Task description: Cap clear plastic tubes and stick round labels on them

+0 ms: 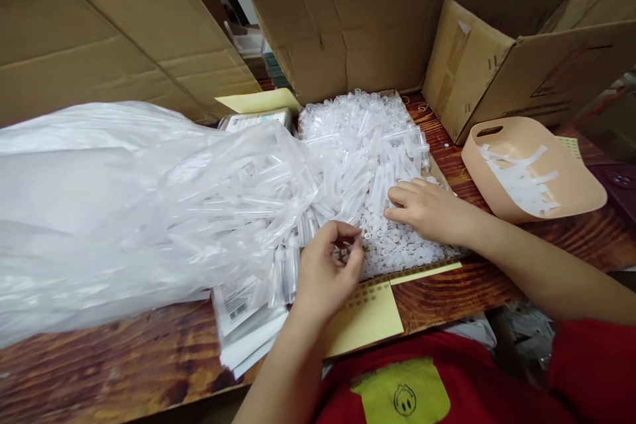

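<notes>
My left hand [328,268] is over the near edge of a shallow cardboard tray, its thumb and index finger closed in a pinch. A small white ring-like piece [368,236] shows just beside those fingertips; whether they hold anything is unclear. Over the tray's right side, my right hand [427,212] has its fingers curled down at the clear plastic tubes [380,175]. What lies in its fingertips is hidden. Small white plastic caps [397,252] fill the near part of the tray, and more clear pieces [358,116] are heaped at the back.
A large clear plastic bag [124,199] of tubes spills toward the tray from the left. A peach bin [487,185] with white strips stands right, before an open cardboard box [472,66]. Yellow paper [370,321] and white packets [248,338] lie along the wooden table's [124,371] front edge.
</notes>
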A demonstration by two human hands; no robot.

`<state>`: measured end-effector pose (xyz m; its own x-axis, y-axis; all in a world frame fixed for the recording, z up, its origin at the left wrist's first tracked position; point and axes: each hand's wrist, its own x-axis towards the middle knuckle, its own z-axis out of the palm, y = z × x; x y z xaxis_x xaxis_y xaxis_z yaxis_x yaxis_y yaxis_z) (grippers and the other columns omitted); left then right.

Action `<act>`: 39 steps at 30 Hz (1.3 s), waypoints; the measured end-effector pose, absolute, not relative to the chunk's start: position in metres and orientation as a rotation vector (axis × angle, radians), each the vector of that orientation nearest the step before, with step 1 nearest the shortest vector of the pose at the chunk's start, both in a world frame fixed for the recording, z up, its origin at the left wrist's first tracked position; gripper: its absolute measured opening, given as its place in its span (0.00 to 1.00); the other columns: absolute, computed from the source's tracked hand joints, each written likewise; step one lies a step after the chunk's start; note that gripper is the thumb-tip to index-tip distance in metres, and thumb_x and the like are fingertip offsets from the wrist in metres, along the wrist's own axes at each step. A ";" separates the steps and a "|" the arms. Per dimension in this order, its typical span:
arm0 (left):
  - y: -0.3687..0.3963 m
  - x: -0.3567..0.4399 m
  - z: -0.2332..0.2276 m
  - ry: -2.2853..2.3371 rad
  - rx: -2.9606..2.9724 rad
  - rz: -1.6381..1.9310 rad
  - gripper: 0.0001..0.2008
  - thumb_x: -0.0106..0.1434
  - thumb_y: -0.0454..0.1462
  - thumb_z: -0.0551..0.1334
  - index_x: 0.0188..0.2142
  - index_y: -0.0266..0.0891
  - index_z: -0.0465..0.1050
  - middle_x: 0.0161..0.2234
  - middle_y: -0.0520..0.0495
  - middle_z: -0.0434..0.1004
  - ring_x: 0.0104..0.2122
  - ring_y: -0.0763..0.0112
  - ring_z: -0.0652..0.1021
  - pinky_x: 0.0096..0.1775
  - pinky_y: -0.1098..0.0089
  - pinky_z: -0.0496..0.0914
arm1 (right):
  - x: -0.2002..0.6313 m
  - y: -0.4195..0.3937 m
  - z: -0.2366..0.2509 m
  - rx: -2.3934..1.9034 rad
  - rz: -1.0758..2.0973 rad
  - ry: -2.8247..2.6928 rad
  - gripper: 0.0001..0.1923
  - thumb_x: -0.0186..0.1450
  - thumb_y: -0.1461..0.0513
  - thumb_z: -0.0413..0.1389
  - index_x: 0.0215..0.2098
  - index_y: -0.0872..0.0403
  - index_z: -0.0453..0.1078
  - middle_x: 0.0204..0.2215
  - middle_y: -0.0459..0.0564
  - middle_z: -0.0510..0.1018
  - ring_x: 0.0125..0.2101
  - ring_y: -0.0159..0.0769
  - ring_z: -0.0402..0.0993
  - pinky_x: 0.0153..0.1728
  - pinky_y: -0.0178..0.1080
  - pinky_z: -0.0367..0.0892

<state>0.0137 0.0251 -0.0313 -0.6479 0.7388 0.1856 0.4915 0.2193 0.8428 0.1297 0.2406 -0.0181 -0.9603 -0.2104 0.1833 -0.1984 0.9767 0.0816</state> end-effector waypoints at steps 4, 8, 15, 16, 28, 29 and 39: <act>0.024 0.012 -0.032 2.191 1.120 1.525 0.11 0.65 0.36 0.64 0.47 0.39 0.78 0.35 0.50 0.79 0.34 0.74 0.78 0.39 0.72 0.73 | 0.133 0.239 -0.025 0.352 -0.088 -2.777 0.13 0.72 0.71 0.48 0.35 0.54 0.72 0.33 0.51 0.69 0.36 0.40 0.60 0.37 0.41 0.55; 0.024 0.012 -0.028 2.037 1.026 1.611 0.12 0.66 0.36 0.65 0.48 0.43 0.82 0.37 0.49 0.79 0.35 0.74 0.78 0.39 0.73 0.73 | 0.143 0.244 -0.023 0.379 0.182 -2.612 0.12 0.71 0.72 0.49 0.46 0.55 0.71 0.37 0.52 0.74 0.37 0.39 0.67 0.39 0.40 0.62; 0.023 0.014 -0.020 1.459 0.497 1.806 0.07 0.57 0.35 0.74 0.37 0.44 0.84 0.33 0.51 0.83 0.34 0.76 0.83 0.36 0.80 0.75 | 0.150 0.250 -0.016 0.187 0.633 -2.417 0.12 0.69 0.67 0.59 0.50 0.50 0.68 0.38 0.48 0.76 0.39 0.37 0.75 0.42 0.40 0.70; 0.023 0.014 -0.020 1.409 0.450 1.809 0.07 0.56 0.36 0.75 0.36 0.43 0.83 0.31 0.51 0.83 0.34 0.76 0.84 0.35 0.81 0.75 | 0.151 0.251 -0.017 0.130 0.689 -2.394 0.12 0.69 0.66 0.60 0.49 0.50 0.68 0.38 0.48 0.77 0.39 0.36 0.75 0.41 0.39 0.71; 0.027 0.022 -0.016 1.624 0.463 1.896 0.09 0.49 0.33 0.76 0.26 0.38 0.78 0.28 0.51 0.82 0.30 0.74 0.82 0.34 0.77 0.77 | 0.135 0.259 -0.016 -0.276 0.380 -2.378 0.14 0.70 0.63 0.59 0.54 0.50 0.71 0.47 0.54 0.79 0.47 0.49 0.77 0.48 0.53 0.71; 0.028 0.022 -0.016 1.681 0.499 1.894 0.08 0.49 0.33 0.76 0.26 0.38 0.78 0.28 0.50 0.82 0.30 0.73 0.82 0.34 0.76 0.77 | 0.136 0.262 -0.013 -0.269 0.326 -2.484 0.15 0.70 0.63 0.58 0.55 0.51 0.72 0.49 0.56 0.79 0.50 0.52 0.76 0.50 0.55 0.69; 0.025 0.019 -0.029 2.124 0.955 1.531 0.03 0.61 0.38 0.71 0.32 0.43 0.83 0.35 0.50 0.86 0.37 0.67 0.85 0.39 0.69 0.78 | 0.161 0.274 0.001 -0.597 0.438 -2.816 0.09 0.70 0.55 0.56 0.38 0.51 0.70 0.30 0.49 0.80 0.31 0.41 0.76 0.35 0.42 0.65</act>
<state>0.0188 0.0246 -0.0287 -0.7106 0.6964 0.1003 0.3152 0.1876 0.9303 0.1611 0.2740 0.0010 -0.8908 0.4255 0.1595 0.3569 0.8724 -0.3340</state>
